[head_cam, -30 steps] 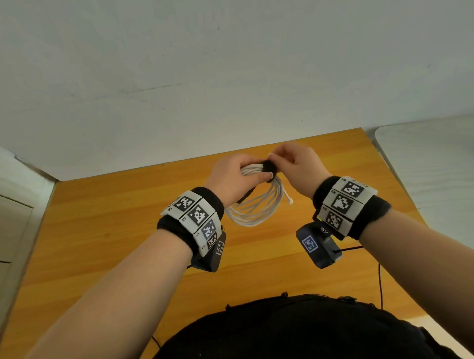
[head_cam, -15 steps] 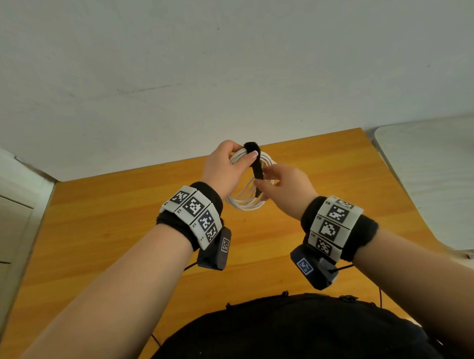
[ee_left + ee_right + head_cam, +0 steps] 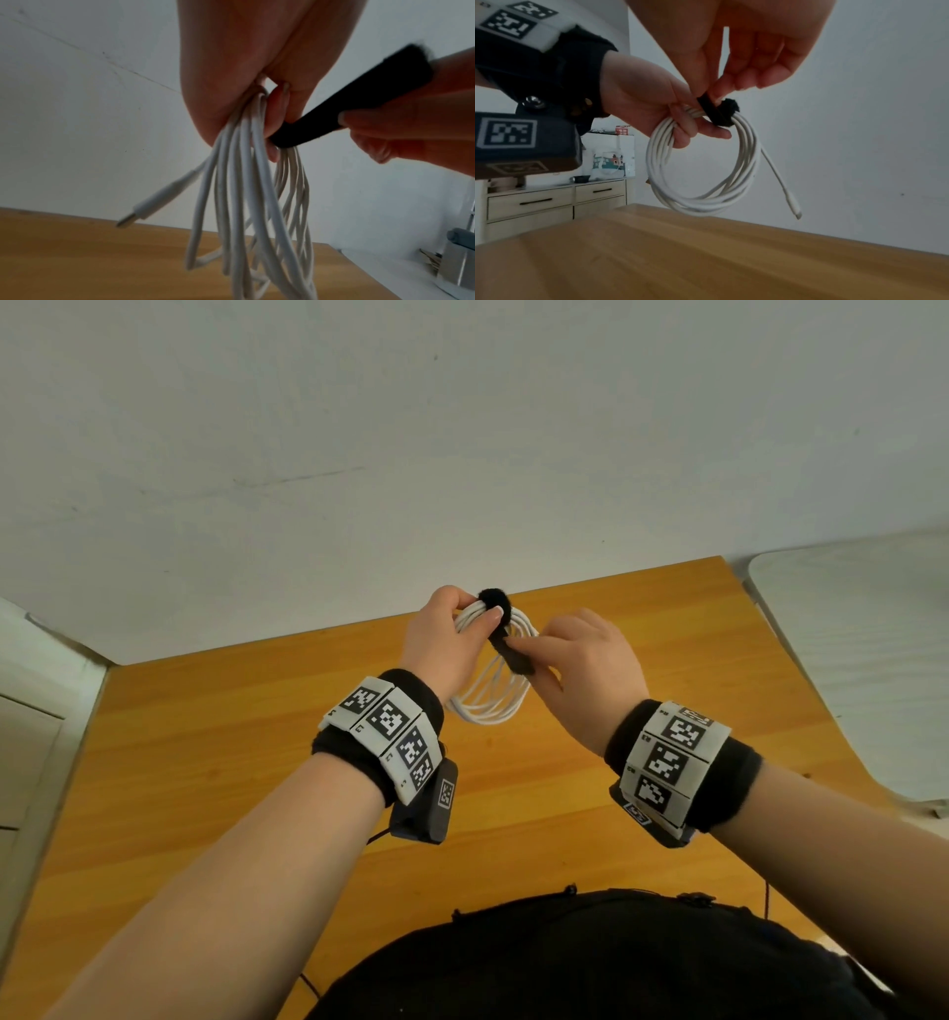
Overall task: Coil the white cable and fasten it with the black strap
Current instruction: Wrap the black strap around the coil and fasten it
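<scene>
Above the tabletop [image 3: 215, 762], the left hand [image 3: 441, 644] grips the coiled white cable [image 3: 493, 706] at its top — the right hand [image 3: 590, 670] pinches the black strap [image 3: 513, 654] wrapped there.

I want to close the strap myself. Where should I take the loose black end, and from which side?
Pinch the black strap at its free tail, coming from the right, as the right hand does; the left hand covers the white cable bundle's other side.

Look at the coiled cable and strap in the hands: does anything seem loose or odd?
One plug end of the white cable dangles free of the coil, and the black strap tail is not yet wrapped down.
</scene>
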Demonstrator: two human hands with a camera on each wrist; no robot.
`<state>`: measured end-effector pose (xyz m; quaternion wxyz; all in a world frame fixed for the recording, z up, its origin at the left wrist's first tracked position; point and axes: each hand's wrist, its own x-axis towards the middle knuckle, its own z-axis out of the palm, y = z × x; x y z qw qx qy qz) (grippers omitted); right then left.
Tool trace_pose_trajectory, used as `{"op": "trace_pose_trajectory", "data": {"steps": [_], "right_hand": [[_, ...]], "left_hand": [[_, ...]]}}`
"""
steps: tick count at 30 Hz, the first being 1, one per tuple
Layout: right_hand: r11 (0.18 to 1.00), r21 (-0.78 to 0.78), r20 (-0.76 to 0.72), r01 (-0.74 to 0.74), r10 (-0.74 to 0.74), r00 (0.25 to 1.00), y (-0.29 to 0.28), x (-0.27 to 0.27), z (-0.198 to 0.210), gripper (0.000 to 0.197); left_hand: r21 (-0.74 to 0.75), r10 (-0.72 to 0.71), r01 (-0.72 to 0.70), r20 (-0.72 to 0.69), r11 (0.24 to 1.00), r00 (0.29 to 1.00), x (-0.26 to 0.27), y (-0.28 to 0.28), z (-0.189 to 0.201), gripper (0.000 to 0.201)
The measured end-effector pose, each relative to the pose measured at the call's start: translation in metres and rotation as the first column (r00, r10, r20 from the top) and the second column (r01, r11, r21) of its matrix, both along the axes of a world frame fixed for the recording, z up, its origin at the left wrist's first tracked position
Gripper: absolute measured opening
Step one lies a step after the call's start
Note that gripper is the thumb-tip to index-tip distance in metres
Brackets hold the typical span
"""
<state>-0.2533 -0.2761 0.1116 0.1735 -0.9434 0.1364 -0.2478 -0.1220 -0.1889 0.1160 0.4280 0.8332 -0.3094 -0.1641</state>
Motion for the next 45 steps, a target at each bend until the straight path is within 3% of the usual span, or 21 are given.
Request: {"op": "trace_pose_trajectory", "data": {"steps": [3, 6, 12, 18, 20, 22, 26, 29, 32, 35, 38, 41, 45], "right_hand": [[1.0, 0.017, 0.061, -0.005, 0.004, 0.998, -0.002, -0.002, 0.002, 0.022], [0.961, 0.264, 0.138, 0.085, -0.125, 0.982, -0.007, 0.0, 0.006, 0.017], [0.769, 0.593, 0.013, 0.238, -0.305, 0.952, -0.018, 0.007, 0.009, 0.019], [0.563, 0.808, -0.021, 0.172, -0.264, 0.964, -0.025, 0.007, 0.012, 0.017], [0.534, 0.832, -0.013, 0.15, -0.252, 0.968, -0.027, 0.006, 0.012, 0.013], [0.528, 0.837, 0.001, 0.142, -0.262, 0.965, -0.03, 0.005, 0.01, 0.021], [0.573, 0.814, 0.017, 0.089, -0.177, 0.984, -0.03, 0.005, 0.009, 0.023], [0.6, 0.793, -0.052, 0.104, -0.103, 0.993, -0.029, 0.008, 0.009, 0.024], [0.55, 0.825, -0.11, 0.129, -0.068, 0.992, -0.028, 0.009, 0.012, 0.027], [0.494, 0.861, -0.118, 0.123, -0.043, 0.992, -0.029, 0.009, 0.017, 0.025], [0.548, 0.824, -0.171, 0.144, -0.001, 0.985, -0.031, 0.009, 0.017, 0.036], [0.552, 0.819, -0.193, 0.155, 0.011, 0.981, -0.032, 0.011, 0.016, 0.048], [0.5, 0.845, -0.21, 0.19, -0.018, 0.978, -0.032, 0.01, 0.011, 0.056]], "left_hand": [[0.019, -0.058, 0.057, 0.029, 0.998, 0.998, -0.002, 0.001, 0.001, 0.016], [0.033, -0.113, 0.111, 0.052, 0.993, 0.992, -0.003, 0.002, 0.003, 0.013], [0.075, -0.267, 0.262, 0.067, 0.962, 0.961, -0.012, -0.001, 0.011, 0.015], [0.041, -0.278, 0.277, 0.02, 0.96, 0.96, -0.017, 0.0, 0.016, 0.024], [0.041, -0.277, 0.276, 0.017, 0.96, 0.961, -0.017, 0.001, 0.016, 0.023], [0.039, -0.28, 0.28, -0.002, 0.959, 0.96, -0.018, 0.001, 0.016, 0.023], [0.025, -0.286, 0.286, -0.006, 0.958, 0.958, -0.016, 0.001, 0.015, 0.022], [0.022, -0.279, 0.279, -0.002, 0.96, 0.96, -0.015, 0.0, 0.016, 0.023], [0.038, -0.27, 0.269, 0.015, 0.962, 0.963, -0.015, -0.001, 0.018, 0.022], [0.008, -0.224, 0.224, 0.024, 0.974, 0.974, -0.016, -0.002, 0.016, 0.031], [0.048, -0.222, 0.22, 0.05, 0.974, 0.974, -0.018, -0.003, 0.015, 0.044], [0.051, -0.25, 0.249, 0.022, 0.967, 0.968, -0.021, -0.004, 0.016, 0.033], [0.045, -0.245, 0.244, 0.004, 0.969, 0.97, -0.022, -0.004, 0.014, 0.027]]}}
